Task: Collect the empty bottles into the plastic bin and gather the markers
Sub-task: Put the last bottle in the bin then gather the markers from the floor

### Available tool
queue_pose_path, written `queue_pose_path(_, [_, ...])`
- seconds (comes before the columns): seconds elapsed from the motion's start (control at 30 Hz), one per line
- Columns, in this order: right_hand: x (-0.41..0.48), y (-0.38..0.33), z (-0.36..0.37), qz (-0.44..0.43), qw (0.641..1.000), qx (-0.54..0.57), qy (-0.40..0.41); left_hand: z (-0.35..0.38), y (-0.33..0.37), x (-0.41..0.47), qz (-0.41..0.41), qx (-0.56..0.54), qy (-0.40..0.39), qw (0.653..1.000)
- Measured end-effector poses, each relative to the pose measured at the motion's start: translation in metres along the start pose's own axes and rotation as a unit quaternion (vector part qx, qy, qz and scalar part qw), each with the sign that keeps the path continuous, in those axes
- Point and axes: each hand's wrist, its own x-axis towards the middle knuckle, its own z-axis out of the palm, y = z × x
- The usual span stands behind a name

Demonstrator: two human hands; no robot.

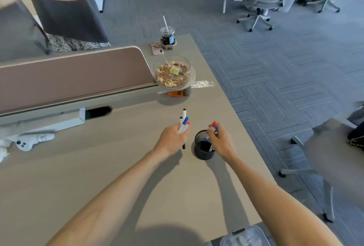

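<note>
The black mesh cup (203,147) stands on the desk (98,176), toward its right edge. The right hand (220,140) is over the cup's right rim, closed on a red and a blue marker (214,125) whose lower ends dip inside. Just left of the cup, the left hand (173,140) grips a bunch of markers (184,122), caps up; the clear bin (246,236) sits nearer than the cup, at the desk's near edge.

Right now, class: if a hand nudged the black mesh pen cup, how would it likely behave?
The mesh pen cup probably weighs little, being open wire mesh, so it would likely slide on the smooth desk. Being upright and fairly narrow, with markers leaning out, it may tip if pushed near the rim.
</note>
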Motion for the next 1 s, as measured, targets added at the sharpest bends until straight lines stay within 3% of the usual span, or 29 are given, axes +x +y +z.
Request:
queue_pose_path(0.17, [-0.003,0.000,-0.009,0.004,1.000,0.003,-0.013,0.004,-0.004,0.009,0.003,0.006,-0.008,1.000])
queue_pose_path(0.47, [-0.015,-0.009,-0.044,-0.036,0.998,0.001,0.058,0.023,0.012,0.011,0.019,0.005,-0.007,1.000])
queue_pose_path(1.0, [-0.039,0.012,-0.100,0.037,0.974,0.129,0.184,0.104,0.009,0.059,0.057,0.037,-0.033,0.997])
